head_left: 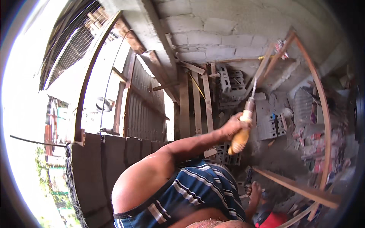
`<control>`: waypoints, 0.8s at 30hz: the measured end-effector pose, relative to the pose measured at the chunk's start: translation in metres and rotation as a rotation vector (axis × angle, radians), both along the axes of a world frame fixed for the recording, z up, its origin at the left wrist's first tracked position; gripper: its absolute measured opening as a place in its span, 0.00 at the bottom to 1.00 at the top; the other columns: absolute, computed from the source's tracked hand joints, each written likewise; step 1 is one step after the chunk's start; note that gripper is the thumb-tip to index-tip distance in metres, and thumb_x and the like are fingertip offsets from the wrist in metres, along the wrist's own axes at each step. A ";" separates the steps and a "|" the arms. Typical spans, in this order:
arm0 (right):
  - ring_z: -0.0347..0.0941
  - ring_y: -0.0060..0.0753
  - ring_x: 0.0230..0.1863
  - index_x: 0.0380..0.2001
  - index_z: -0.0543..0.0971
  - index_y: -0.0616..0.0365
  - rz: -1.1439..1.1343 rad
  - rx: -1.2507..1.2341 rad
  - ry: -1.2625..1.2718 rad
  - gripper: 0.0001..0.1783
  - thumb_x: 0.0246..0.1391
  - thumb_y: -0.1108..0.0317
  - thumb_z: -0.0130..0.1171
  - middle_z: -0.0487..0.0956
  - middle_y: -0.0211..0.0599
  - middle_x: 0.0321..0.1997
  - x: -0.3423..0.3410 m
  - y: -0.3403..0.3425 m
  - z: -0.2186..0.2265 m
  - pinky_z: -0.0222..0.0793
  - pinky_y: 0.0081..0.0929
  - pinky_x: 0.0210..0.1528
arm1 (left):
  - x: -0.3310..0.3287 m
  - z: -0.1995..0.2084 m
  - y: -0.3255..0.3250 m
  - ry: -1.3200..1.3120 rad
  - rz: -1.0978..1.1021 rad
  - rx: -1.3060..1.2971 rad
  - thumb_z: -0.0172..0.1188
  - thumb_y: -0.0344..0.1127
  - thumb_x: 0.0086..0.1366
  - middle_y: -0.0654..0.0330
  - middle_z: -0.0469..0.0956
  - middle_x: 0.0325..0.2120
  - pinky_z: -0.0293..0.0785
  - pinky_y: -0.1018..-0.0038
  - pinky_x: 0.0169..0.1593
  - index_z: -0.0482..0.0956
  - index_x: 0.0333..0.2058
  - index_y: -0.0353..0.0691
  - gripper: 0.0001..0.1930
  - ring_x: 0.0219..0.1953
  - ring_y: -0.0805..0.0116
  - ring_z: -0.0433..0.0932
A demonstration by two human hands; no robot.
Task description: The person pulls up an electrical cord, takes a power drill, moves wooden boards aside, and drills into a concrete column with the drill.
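My left hand [232,126], on an outstretched arm, is closed around a yellow power drill [240,140] with a dark chuck. Out of the drill, a long spiral bit [254,89] points away toward a wooden strip [263,69]. Whether the bit's tip touches the wood I cannot tell. At the lower right, beside my striped blue shirt [197,182], my right hand [255,191] hangs low. Its fingers are small and blurred, and a dark object [249,175] is close by.
Wooden strips form a large angled frame [323,110] around the right side. Hollow concrete blocks [232,81] and more blocks [275,125] lie ahead. Crumpled sacks [323,148] are heaped at the right. A dark block wall [114,155] stands at my left, near upright boards [195,102].
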State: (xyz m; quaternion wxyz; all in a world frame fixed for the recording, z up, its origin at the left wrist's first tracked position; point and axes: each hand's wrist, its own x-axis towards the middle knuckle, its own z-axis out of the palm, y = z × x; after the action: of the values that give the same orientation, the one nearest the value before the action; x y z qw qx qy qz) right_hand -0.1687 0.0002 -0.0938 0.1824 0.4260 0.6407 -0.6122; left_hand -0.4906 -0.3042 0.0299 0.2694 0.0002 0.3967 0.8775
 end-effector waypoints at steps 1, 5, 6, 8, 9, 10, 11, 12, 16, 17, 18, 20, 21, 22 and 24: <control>0.71 0.27 0.31 0.56 0.74 0.59 0.023 0.003 0.006 0.29 0.66 0.45 0.55 0.82 0.35 0.40 -0.019 -0.006 0.013 0.70 0.33 0.37 | 0.007 -0.004 0.013 -0.032 0.015 -0.013 0.66 0.25 0.51 0.58 0.78 0.33 0.80 0.68 0.35 0.68 0.49 0.37 0.26 0.31 0.67 0.79; 0.73 0.22 0.33 0.58 0.73 0.53 -0.111 -0.176 0.389 0.36 0.65 0.32 0.44 0.82 0.31 0.42 -0.084 -0.036 0.064 0.68 0.24 0.32 | 0.044 -0.022 0.069 -0.108 -0.194 0.078 0.69 0.28 0.52 0.59 0.79 0.35 0.82 0.67 0.37 0.68 0.52 0.37 0.28 0.34 0.67 0.81; 0.76 0.24 0.34 0.58 0.73 0.51 -0.216 -0.258 0.433 0.39 0.65 0.29 0.41 0.81 0.29 0.41 -0.092 -0.041 0.072 0.70 0.23 0.29 | 0.054 -0.038 0.088 -0.056 -0.215 0.116 0.70 0.28 0.51 0.59 0.79 0.34 0.81 0.68 0.39 0.69 0.52 0.37 0.29 0.34 0.68 0.81; 0.78 0.24 0.40 0.62 0.71 0.52 -0.101 -0.392 0.562 0.43 0.62 0.26 0.42 0.82 0.28 0.46 -0.089 -0.031 0.057 0.72 0.29 0.35 | 0.077 -0.012 0.105 -0.092 -0.377 0.066 0.72 0.31 0.51 0.59 0.80 0.37 0.79 0.70 0.43 0.72 0.52 0.36 0.29 0.39 0.69 0.79; 0.78 0.24 0.41 0.63 0.70 0.52 -0.313 -0.416 0.551 0.45 0.61 0.25 0.42 0.81 0.29 0.47 -0.089 -0.036 0.057 0.73 0.30 0.35 | 0.085 -0.011 0.114 0.022 -0.383 -0.126 0.73 0.33 0.52 0.59 0.79 0.37 0.78 0.70 0.44 0.71 0.52 0.36 0.30 0.39 0.69 0.78; 0.78 0.25 0.42 0.64 0.69 0.52 -0.528 -0.435 0.536 0.46 0.60 0.24 0.42 0.81 0.29 0.48 -0.088 -0.041 0.057 0.73 0.30 0.36 | 0.090 -0.013 0.127 0.136 -0.390 -0.318 0.74 0.35 0.52 0.60 0.79 0.37 0.77 0.71 0.44 0.71 0.53 0.36 0.31 0.40 0.70 0.77; 0.74 0.18 0.34 0.60 0.71 0.52 -0.555 -0.392 0.516 0.41 0.62 0.28 0.45 0.79 0.25 0.41 -0.088 -0.049 0.072 0.69 0.21 0.29 | 0.091 -0.016 0.134 0.129 -0.399 -0.315 0.74 0.35 0.52 0.60 0.79 0.37 0.77 0.71 0.44 0.71 0.53 0.36 0.31 0.40 0.70 0.77; 0.74 0.18 0.34 0.60 0.71 0.52 -0.578 -0.376 0.514 0.41 0.62 0.28 0.45 0.79 0.25 0.41 -0.074 -0.037 0.061 0.69 0.21 0.29 | 0.099 -0.016 0.146 0.168 -0.359 -0.333 0.75 0.36 0.52 0.60 0.78 0.37 0.76 0.71 0.44 0.71 0.52 0.35 0.31 0.40 0.70 0.77; 0.57 0.08 0.20 0.44 0.73 0.45 -0.229 -0.246 0.500 0.15 0.65 0.49 0.57 0.62 0.16 0.25 -0.046 -0.009 0.042 0.53 0.09 0.17 | 0.113 -0.040 0.179 0.143 -0.285 -0.325 0.78 0.45 0.47 0.56 0.79 0.37 0.76 0.66 0.46 0.71 0.50 0.35 0.36 0.40 0.63 0.78; 0.56 0.08 0.19 0.43 0.74 0.44 -0.261 -0.291 0.434 0.11 0.63 0.54 0.60 0.62 0.16 0.23 -0.053 -0.016 0.053 0.52 0.09 0.16 | 0.113 -0.050 0.185 0.185 -0.302 -0.371 0.77 0.44 0.50 0.55 0.79 0.38 0.76 0.66 0.46 0.71 0.51 0.34 0.34 0.40 0.62 0.78; 0.56 0.08 0.17 0.42 0.74 0.43 -0.288 -0.337 0.368 0.09 0.61 0.59 0.62 0.61 0.15 0.22 -0.060 -0.020 0.061 0.52 0.10 0.15 | 0.116 -0.061 0.189 0.177 -0.312 -0.363 0.77 0.44 0.50 0.55 0.79 0.38 0.76 0.66 0.46 0.71 0.51 0.34 0.34 0.40 0.62 0.78; 0.54 0.07 0.14 0.38 0.75 0.45 -0.327 -0.435 0.386 0.09 0.57 0.64 0.65 0.61 0.14 0.20 -0.056 -0.017 0.059 0.49 0.11 0.12 | 0.117 -0.065 0.191 0.086 -0.442 -0.155 0.75 0.43 0.53 0.56 0.79 0.39 0.76 0.67 0.46 0.71 0.50 0.35 0.30 0.41 0.62 0.78; 0.57 0.08 0.15 0.37 0.76 0.46 -0.394 -0.456 0.425 0.08 0.57 0.64 0.65 0.65 0.14 0.20 -0.044 -0.011 0.044 0.54 0.12 0.14 | 0.109 -0.033 0.171 0.099 -0.635 -0.139 0.75 0.44 0.57 0.61 0.76 0.36 0.78 0.73 0.41 0.70 0.49 0.34 0.30 0.38 0.68 0.77; 0.61 0.09 0.15 0.37 0.76 0.47 -0.445 -0.475 0.460 0.08 0.57 0.64 0.64 0.68 0.15 0.21 -0.033 -0.006 0.034 0.58 0.14 0.15 | 0.096 -0.013 0.153 0.093 -0.649 -0.132 0.75 0.44 0.57 0.61 0.76 0.36 0.78 0.73 0.41 0.70 0.49 0.34 0.30 0.38 0.68 0.77; 0.65 0.12 0.19 0.38 0.77 0.49 -0.392 -0.558 0.470 0.09 0.55 0.65 0.65 0.72 0.17 0.24 -0.002 0.020 0.009 0.63 0.16 0.20 | 0.064 0.011 0.122 0.336 -1.110 -0.444 0.71 0.50 0.60 0.61 0.76 0.37 0.77 0.73 0.41 0.72 0.47 0.36 0.27 0.40 0.69 0.77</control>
State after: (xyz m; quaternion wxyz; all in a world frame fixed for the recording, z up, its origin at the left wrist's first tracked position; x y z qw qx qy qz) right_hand -0.1702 0.0206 -0.0850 0.0195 0.3230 0.3811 -0.8661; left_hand -0.4265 -0.1821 0.0412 0.6129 0.2886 0.5476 0.4911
